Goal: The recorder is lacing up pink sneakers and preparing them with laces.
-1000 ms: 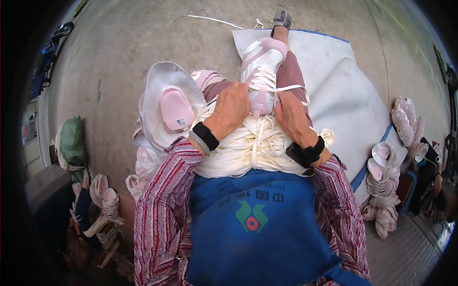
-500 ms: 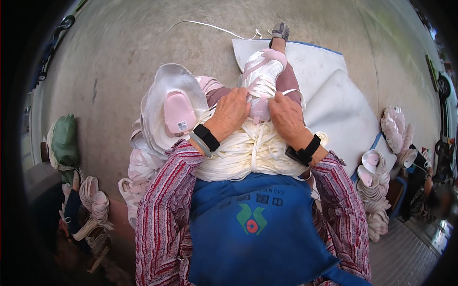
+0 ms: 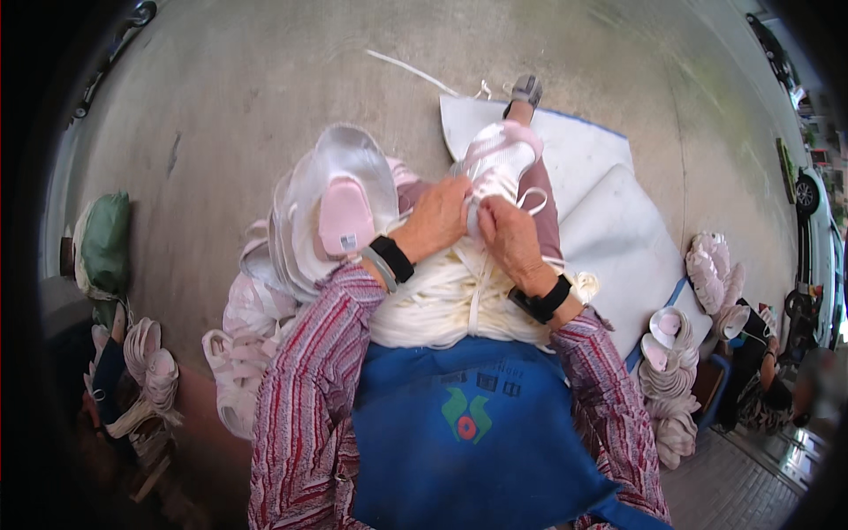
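A white and pink shoe upper [image 3: 502, 159] lies over my leg, toe pointing away, with white lacing across its middle. At its left edge my left hand [image 3: 439, 215] is closed, fingertips on the upper beside the lacing. My right hand [image 3: 514, 238] pinches at the tongue end, and a white shoelace [image 3: 535, 198] loops out beside it. The exact fingertip contact is partly hidden and slightly blurred. Below both hands a thick tied bundle of cream shoelaces [image 3: 424, 305] rests across my lap, on the blue apron [image 3: 459, 468].
Left of my hands stands a nested stack of shoe uppers [image 3: 296, 208] with a pink insole [image 3: 344, 216] showing. A white sheet [image 3: 601, 212] covers ground at the right. More stacked uppers [image 3: 667, 380] sit right, a green sack [image 3: 108, 243] left. Another person [image 3: 773, 389] is at far right.
My right hand has come in leftward, nearer my left hand at the shoe's tongue. The view has shifted slightly, and the lace loop now stands right of the upper.
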Motion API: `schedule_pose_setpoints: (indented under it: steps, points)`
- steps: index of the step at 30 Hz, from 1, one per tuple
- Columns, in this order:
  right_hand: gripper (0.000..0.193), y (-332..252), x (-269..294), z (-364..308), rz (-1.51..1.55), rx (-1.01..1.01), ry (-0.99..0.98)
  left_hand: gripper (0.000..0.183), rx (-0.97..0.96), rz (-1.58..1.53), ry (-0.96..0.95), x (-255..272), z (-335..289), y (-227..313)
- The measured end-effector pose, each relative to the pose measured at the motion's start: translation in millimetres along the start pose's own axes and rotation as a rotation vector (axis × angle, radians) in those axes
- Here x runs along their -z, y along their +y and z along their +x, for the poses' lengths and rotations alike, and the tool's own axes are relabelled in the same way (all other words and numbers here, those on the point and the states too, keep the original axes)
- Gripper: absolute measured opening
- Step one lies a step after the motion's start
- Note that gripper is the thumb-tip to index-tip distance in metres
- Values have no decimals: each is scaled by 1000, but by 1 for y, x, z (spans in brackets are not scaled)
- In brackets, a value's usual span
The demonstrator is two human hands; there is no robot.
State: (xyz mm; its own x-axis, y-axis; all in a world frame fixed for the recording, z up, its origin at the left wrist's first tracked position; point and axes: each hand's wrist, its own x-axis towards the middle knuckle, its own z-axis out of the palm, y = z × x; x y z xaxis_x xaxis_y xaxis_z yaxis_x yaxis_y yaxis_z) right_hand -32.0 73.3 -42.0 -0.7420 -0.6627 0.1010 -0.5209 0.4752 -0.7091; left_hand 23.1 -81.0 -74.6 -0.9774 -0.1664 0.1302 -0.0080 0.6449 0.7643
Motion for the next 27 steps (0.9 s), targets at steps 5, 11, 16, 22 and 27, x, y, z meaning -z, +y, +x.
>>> schedule_pose_setpoints:
  steps: [5,11,16,22,27]
  points:
    - [17,-7,-9,-3,-234,-57,48,22,-54,7,41,-3,-1,-2]
    - [19,-5,-14,3,-294,11,-6,19,34,-10,-95,-2,-3,-8]
    - [19,-1,-21,8,-362,42,19,20,48,16,-106,-1,-2,-8]
    - [16,-2,-8,21,-353,35,-163,21,-46,158,61,7,-12,1]
    - [28,-1,23,15,150,-40,-420,20,38,186,-150,6,-17,7]
